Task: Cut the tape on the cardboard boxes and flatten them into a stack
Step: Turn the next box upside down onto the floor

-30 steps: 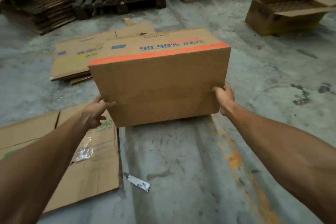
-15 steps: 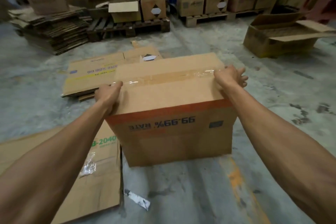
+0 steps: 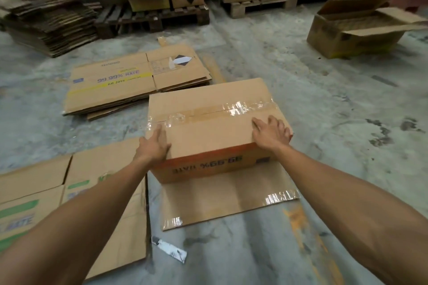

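A brown cardboard box (image 3: 215,132) stands upside down on the concrete floor, its orange band and inverted print facing me. Clear tape (image 3: 234,110) runs along the closed seam on its top. One loose flap (image 3: 227,199) with tape scraps lies flat on the floor in front of it. My left hand (image 3: 154,146) rests on the near left corner of the top. My right hand (image 3: 271,133) lies flat with spread fingers on the near right corner. A low stack of flattened boxes (image 3: 111,85) lies behind it to the left.
Flattened cardboard (image 3: 69,192) covers the floor under my left arm. A small white and black strip (image 3: 169,251) lies near its edge. An open box (image 3: 354,32) stands at the back right. Pallets (image 3: 152,18) with boxes and a tall pile of flat cardboard (image 3: 46,21) line the back.
The box was turned over and set down on the floor. My hands slid from its far edges to the near top corners, and a flap now lies spread out in front.
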